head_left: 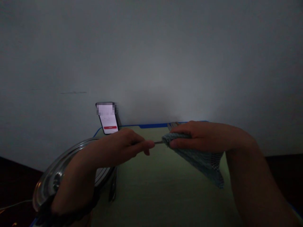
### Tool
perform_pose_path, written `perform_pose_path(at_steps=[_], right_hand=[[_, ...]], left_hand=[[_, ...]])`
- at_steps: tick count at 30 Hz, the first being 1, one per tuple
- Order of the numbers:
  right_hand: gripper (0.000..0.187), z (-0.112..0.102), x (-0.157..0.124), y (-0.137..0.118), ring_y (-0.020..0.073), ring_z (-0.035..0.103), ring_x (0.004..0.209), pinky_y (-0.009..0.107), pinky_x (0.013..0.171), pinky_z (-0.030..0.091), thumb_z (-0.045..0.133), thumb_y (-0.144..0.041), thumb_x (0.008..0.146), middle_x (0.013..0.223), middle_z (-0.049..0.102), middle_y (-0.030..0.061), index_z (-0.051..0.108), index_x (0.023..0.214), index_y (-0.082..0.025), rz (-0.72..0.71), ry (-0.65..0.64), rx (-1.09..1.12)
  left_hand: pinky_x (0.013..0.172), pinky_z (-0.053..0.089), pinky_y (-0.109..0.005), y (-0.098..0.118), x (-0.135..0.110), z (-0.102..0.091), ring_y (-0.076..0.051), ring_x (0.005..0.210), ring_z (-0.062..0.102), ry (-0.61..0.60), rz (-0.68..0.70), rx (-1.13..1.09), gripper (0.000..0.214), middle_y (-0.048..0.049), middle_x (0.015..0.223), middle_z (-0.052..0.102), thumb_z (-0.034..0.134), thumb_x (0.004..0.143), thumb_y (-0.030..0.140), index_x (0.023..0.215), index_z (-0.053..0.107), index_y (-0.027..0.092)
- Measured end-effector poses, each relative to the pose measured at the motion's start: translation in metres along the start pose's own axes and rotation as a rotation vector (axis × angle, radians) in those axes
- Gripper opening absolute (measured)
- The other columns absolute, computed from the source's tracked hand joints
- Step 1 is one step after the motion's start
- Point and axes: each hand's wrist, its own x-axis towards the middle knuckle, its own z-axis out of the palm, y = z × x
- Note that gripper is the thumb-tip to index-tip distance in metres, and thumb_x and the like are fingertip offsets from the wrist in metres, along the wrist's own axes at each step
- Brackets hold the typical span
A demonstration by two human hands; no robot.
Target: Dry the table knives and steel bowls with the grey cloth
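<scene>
Between my two hands runs the thin metal stem (158, 142) of what looks like a piece of cutlery; both its ends are hidden, so its kind cannot be told. My left hand (127, 145) pinches it at the left, fingers closed. On the right, my right hand (197, 135) is closed on a blue-grey checked cloth (196, 159), folded around the stem's other side. The cloth's loose corner hangs down to the right. Both hands are just above the pale green table.
A large shiny metal basin (44, 186) stands at the left, partly behind my left forearm. Dark-looking cutlery (113, 186) lies beside it. A lit phone (108, 121) leans on the wall. More cutlery (171, 126) lies at the back edge of the pale green table (151, 192).
</scene>
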Motion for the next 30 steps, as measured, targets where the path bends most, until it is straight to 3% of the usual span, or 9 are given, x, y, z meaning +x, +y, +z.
perform_pose_path(at_steps=[6, 12, 19, 26, 30], right_hand=[[0.041, -0.003, -0.005, 0.01, 0.0168, 0.06, 0.069, 0.024, 0.057, 0.044, 0.047, -0.055, 0.081, 0.081, 0.069, 0.0018, 0.067, 0.096, -0.021, 0.059, 0.007, 0.095], [0.039, -0.004, -0.008, 0.011, 0.0177, 0.061, 0.075, 0.025, 0.061, 0.045, 0.048, -0.052, 0.081, 0.088, 0.069, 0.0019, 0.066, 0.097, -0.021, 0.048, 0.01, 0.114], [0.039, -0.003, -0.005, 0.006, 0.0189, 0.06, 0.083, 0.027, 0.07, 0.045, 0.05, -0.05, 0.082, 0.097, 0.067, 0.0031, 0.062, 0.106, -0.022, 0.004, 0.016, 0.073], [0.037, -0.003, -0.008, 0.015, 0.0199, 0.061, 0.086, 0.028, 0.071, 0.045, 0.052, -0.049, 0.08, 0.098, 0.066, 0.0029, 0.063, 0.104, -0.023, 0.031, 0.036, 0.043], [0.035, -0.003, -0.01, 0.02, 0.0191, 0.061, 0.078, 0.027, 0.065, 0.045, 0.051, -0.048, 0.081, 0.089, 0.068, 0.0027, 0.066, 0.097, -0.02, 0.055, 0.013, 0.079]], left_hand=[[0.065, 0.043, -0.022, -0.008, 0.0, 0.002, -0.015, 0.07, 0.062, 0.041, 0.014, -0.047, 0.036, 0.0012, 0.078, 0.07, 0.044, 0.088, 0.046, 0.085, 0.072, 0.023], [0.047, 0.034, -0.021, -0.003, -0.003, 0.002, -0.013, 0.054, 0.054, -0.007, -0.024, 0.087, 0.036, 0.003, 0.06, 0.059, 0.047, 0.085, 0.05, 0.076, 0.066, 0.02], [0.054, 0.039, -0.021, 0.004, -0.004, 0.0, -0.012, 0.059, 0.056, 0.03, 0.001, 0.066, 0.038, 0.0026, 0.065, 0.06, 0.041, 0.09, 0.047, 0.08, 0.065, 0.021], [0.051, 0.039, -0.021, -0.007, -0.004, -0.002, -0.013, 0.059, 0.055, -0.033, -0.016, 0.025, 0.035, 0.0021, 0.066, 0.058, 0.041, 0.09, 0.047, 0.082, 0.061, 0.019], [0.054, 0.044, -0.02, -0.011, -0.009, -0.003, -0.012, 0.061, 0.059, -0.088, 0.005, -0.084, 0.029, 0.0023, 0.067, 0.061, 0.042, 0.091, 0.041, 0.083, 0.059, 0.019]])
